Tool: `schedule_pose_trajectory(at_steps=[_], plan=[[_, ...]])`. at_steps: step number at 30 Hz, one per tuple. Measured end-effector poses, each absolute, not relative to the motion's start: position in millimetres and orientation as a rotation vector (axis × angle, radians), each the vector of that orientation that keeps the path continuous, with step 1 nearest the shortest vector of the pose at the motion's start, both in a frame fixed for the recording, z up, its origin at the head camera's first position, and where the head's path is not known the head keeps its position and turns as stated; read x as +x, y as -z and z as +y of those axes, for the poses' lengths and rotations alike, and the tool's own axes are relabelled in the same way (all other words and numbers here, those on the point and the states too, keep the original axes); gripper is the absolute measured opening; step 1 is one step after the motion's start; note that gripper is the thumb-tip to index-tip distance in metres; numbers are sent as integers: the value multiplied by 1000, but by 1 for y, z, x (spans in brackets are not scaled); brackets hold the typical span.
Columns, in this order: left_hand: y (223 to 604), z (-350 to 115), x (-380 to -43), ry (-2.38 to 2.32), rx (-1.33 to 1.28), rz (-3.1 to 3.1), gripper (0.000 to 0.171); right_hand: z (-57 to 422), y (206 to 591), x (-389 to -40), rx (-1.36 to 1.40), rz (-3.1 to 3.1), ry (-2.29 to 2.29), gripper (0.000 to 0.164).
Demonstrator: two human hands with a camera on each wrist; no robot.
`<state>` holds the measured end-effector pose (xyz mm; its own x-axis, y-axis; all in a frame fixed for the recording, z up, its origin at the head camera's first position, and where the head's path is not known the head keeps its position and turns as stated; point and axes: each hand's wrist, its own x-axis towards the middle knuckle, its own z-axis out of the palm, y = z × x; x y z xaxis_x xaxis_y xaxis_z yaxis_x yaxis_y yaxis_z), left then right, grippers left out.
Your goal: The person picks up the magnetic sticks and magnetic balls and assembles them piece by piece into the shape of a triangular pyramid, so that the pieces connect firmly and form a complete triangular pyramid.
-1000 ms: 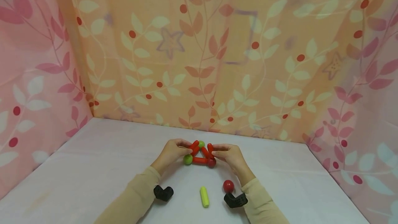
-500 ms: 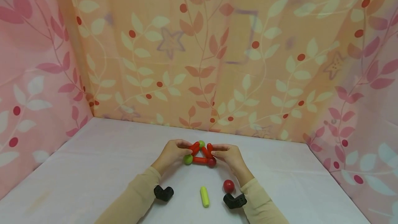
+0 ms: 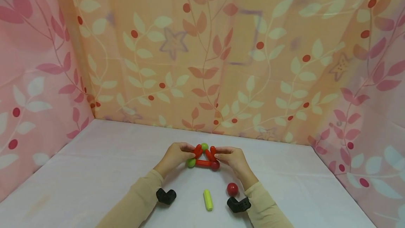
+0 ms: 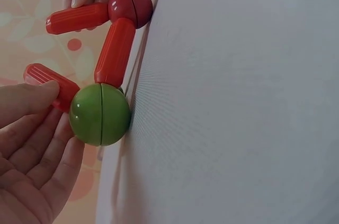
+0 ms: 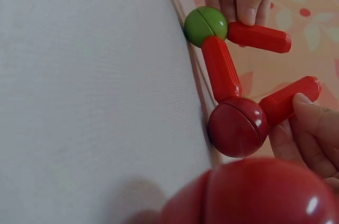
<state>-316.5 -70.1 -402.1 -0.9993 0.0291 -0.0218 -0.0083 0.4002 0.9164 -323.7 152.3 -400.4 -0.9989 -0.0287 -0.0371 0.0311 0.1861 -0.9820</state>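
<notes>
A triangle of red magnetic building rods and balls lies at mid-table, with a green ball point(image 4: 99, 114) at its left corner, a dark red ball point(image 5: 238, 127) at its right and another green ball point(image 3: 205, 146) at the back. One red rod point(image 4: 115, 52) joins the two front balls. My left hand point(image 3: 177, 154) pinches a red rod point(image 4: 42, 74) rising from the left green ball, thumb on its side. Rising from the dark red ball is another red rod point(image 5: 304, 87), pinched between thumb and fingers of my right hand point(image 3: 232, 157).
Nearer the front edge lie a yellow-green rod point(image 3: 207, 200) and a loose red ball point(image 3: 232, 189), the ball close by the right wrist. Black camera mounts point(image 3: 166, 196) sit on both wrists. Patterned curtains point(image 3: 202, 62) enclose the white tabletop point(image 3: 110, 157) at the back and sides.
Both hands keep their hold in nearly the same place. The tips of the held rods have shifted only very slightly.
</notes>
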Motion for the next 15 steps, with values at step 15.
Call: schedule_pose_trajectory(at_steps=[15], plan=[[402, -69, -316, -1618, 86, 2641, 20, 148, 398, -317, -29, 2489, 1863, 24]])
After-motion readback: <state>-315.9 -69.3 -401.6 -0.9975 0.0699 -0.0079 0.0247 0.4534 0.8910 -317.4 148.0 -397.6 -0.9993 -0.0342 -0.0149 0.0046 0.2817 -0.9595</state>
